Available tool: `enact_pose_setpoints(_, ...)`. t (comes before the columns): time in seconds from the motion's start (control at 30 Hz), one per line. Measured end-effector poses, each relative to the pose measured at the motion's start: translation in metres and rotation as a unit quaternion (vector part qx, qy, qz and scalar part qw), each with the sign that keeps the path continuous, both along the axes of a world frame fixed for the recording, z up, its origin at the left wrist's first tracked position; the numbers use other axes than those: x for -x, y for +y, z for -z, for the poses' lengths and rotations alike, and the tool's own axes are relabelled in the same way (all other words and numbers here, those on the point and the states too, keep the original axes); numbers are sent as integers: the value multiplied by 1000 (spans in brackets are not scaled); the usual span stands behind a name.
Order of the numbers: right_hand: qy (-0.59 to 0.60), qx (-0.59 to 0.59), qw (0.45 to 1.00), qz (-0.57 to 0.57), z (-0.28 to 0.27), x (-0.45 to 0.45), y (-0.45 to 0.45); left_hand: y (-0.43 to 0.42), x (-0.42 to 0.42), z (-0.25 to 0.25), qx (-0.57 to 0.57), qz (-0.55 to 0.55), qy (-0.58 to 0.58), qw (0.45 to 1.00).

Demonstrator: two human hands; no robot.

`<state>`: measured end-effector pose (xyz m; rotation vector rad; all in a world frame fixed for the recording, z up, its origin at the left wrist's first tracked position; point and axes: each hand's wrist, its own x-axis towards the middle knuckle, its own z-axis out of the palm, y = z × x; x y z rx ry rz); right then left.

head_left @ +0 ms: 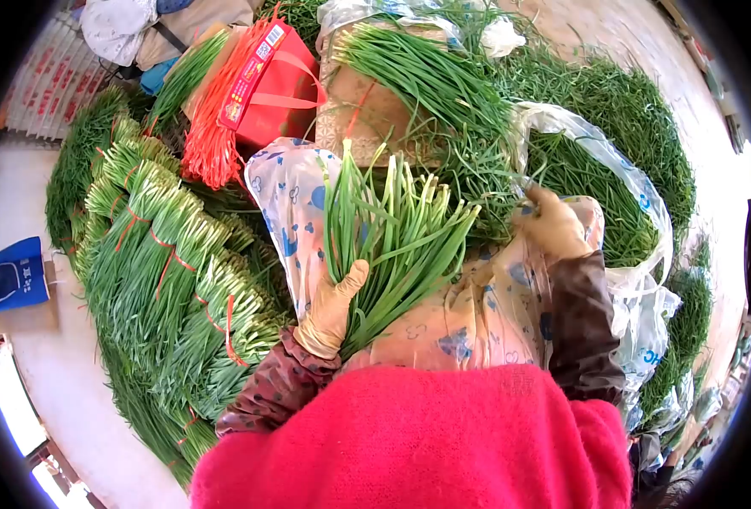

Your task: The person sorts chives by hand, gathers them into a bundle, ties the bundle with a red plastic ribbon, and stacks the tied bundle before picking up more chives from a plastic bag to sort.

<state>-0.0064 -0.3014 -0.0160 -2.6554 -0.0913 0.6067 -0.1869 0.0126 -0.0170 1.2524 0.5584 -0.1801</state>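
My left hand, in a pale glove, is closed around the lower part of a loose bunch of green leafy stalks, whose pale ends fan upward. My gloved right hand is raised to the right of the bunch, fingers bent and pinched together near a thin strand; what they hold is too small and blurred to name. A patterned plastic apron covers my lap beneath the bunch. Beyond it, more green stalks lie on a board.
Tied bundles are stacked at left. Red ties hang beside a red bag at upper left. An open plastic bag surrounds loose greens at right, with a large green heap behind. A blue box stands far left.
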Motion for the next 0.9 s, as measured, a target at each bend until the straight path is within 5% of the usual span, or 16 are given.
enact_pose_setpoints(0.03,-7,121,991,-62,-18,8,16,1,0,1,12,7,16,1000)
enact_pose_setpoints(0.1,-132,59,986,-89,-49,19,41,-3,-5,-5,-6,6,-7,1000)
enact_pose_setpoints(0.23,-132,-215,945,-207,-76,17,84,-5,-6,-6,20,-3,-8,1000)
enact_pose_setpoints(0.37,-136,-66,932,-329,-72,1,123,-4,-3,-3,29,-4,9,1000)
enact_pose_setpoints(0.6,-95,-130,875,-457,-45,-3,148,-2,0,-14,-22,10,-26,999)
enact_pose_setpoints(0.77,-216,-195,853,-433,-41,-5,154,0,1,-1,80,-33,0,996)
enact_pose_setpoints(0.87,-179,-115,938,-276,-31,-11,154,0,5,6,87,-16,1,996)
enact_pose_setpoints(0.9,-169,-205,944,-197,-26,-12,148,-1,1,0,118,-3,14,993)
